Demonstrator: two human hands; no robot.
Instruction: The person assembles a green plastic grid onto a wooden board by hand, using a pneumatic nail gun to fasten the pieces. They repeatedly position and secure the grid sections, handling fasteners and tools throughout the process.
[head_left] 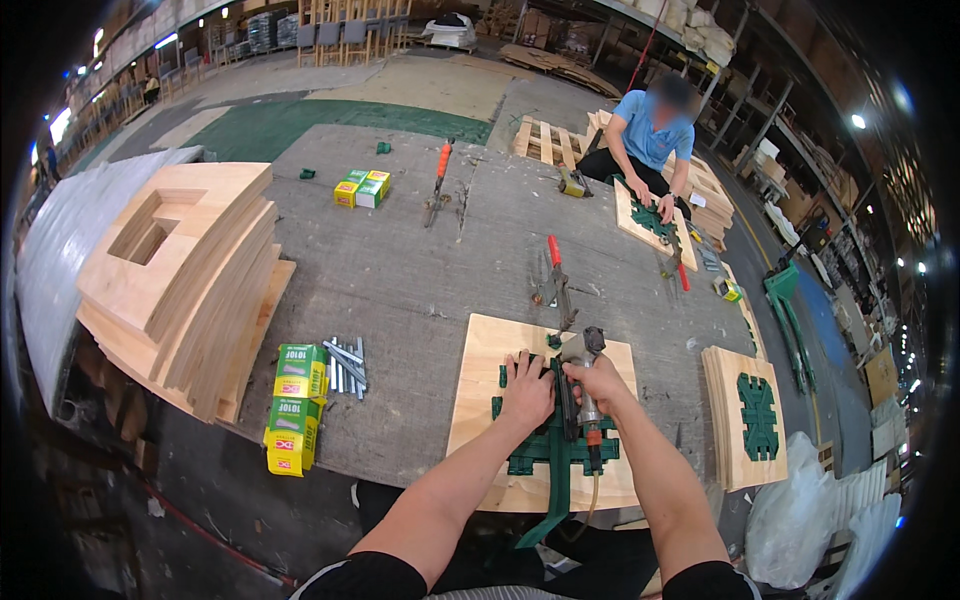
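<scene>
A plywood panel (480, 375) lies at the table's near edge, with dark green webbing straps (560, 480) across it. One long strap end hangs over the panel's front edge. My right hand (598, 385) is wrapped round the grip of a pneumatic staple gun (588, 347), a hose running down from its handle. The gun's nose is hidden between my hands. My left hand (527, 393) presses on the webbing just left of the gun, fingers stretched forward over it.
Left of the panel are loose staple strips (346, 366) and green-yellow staple boxes (297, 410). A stack of cut plywood frames (185, 290) stands at far left. Red-handled tools (556, 270) lie beyond. A co-worker (652, 135) handles another webbed panel (650, 220); more panels (735, 400) are stacked right.
</scene>
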